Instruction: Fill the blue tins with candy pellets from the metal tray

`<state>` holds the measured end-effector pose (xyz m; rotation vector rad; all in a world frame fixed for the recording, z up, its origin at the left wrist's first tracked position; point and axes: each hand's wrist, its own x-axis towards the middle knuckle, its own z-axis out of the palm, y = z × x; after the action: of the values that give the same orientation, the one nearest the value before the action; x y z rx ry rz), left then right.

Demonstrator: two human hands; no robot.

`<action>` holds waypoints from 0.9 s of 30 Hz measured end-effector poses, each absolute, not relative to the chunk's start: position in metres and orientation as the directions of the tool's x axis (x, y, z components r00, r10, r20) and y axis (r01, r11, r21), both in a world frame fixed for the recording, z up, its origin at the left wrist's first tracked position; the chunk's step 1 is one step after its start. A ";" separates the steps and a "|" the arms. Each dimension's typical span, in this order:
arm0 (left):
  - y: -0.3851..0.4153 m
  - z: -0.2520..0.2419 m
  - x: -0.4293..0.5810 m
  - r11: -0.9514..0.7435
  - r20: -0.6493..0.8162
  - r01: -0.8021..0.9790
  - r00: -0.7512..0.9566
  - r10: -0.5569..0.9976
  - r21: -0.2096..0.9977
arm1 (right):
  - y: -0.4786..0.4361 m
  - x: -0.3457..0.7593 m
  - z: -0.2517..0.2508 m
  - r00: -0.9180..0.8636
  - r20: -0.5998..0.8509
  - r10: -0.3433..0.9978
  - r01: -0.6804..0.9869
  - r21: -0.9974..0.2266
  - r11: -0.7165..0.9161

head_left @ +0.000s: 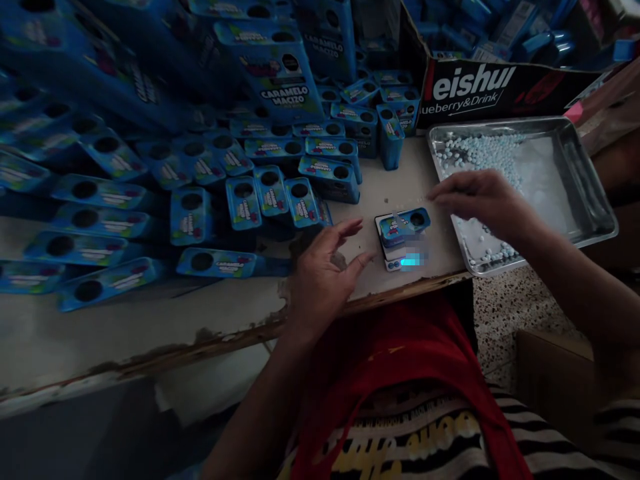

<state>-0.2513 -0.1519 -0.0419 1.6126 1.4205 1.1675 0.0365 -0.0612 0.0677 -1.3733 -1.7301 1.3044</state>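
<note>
A small digital scale (pixel 392 265) with a lit cyan display lies near the table's front edge. On it stands a blue candy container (pixel 399 230) with a round dark opening on top. Left of the scale, my left hand (pixel 327 270) has its thumb and fingers apart, holding nothing. My right hand (pixel 487 200) hovers over the near left side of the metal tray (pixel 613 223), fingers pressed together and pointing toward the container. What they hold, if anything, cannot be made out. Small pale blue and white candies (pixel 493 152) lie in the tray, mostly at its far left.
Many blue containers with round openings (pixel 243 203) crowd the table at left and behind. Larger blue boxes (pixel 275 77) stand at the back. A black carton (pixel 500 90) filled with blue packages sits behind the tray. The table's front edge (pixel 240 337) is chipped.
</note>
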 end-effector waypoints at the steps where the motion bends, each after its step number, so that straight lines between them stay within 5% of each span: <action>1: -0.153 -0.040 -0.254 -0.187 0.203 0.386 -0.002 0.979 0.903 | -0.059 0.049 0.066 -0.228 -0.155 0.961 0.300 -0.950 -0.083; 5: -0.154 -0.026 -0.262 -0.249 0.273 0.458 0.015 0.962 0.853 | -0.052 0.101 0.050 0.083 -0.316 0.945 0.014 -0.948 -0.318; 9: -0.146 -0.009 -0.255 -0.348 0.361 0.508 0.076 0.929 0.788 | -0.057 0.127 0.032 0.206 -0.483 0.851 -0.097 -0.875 -0.474; 22: -0.142 -0.028 -0.225 -0.240 0.256 0.619 0.065 0.964 0.748 | -0.069 0.149 0.013 -0.081 -0.370 0.926 0.081 -0.928 -0.364; 27: -0.131 -0.029 -0.196 -0.307 0.312 0.696 0.124 0.942 0.649 | -0.039 0.120 0.014 -0.096 -0.416 0.904 -0.150 -0.892 -0.427</action>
<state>-0.1964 -0.1312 -0.0288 2.0642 1.5908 0.9907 0.1203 -0.0395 0.0144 -1.3566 -0.8860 1.6451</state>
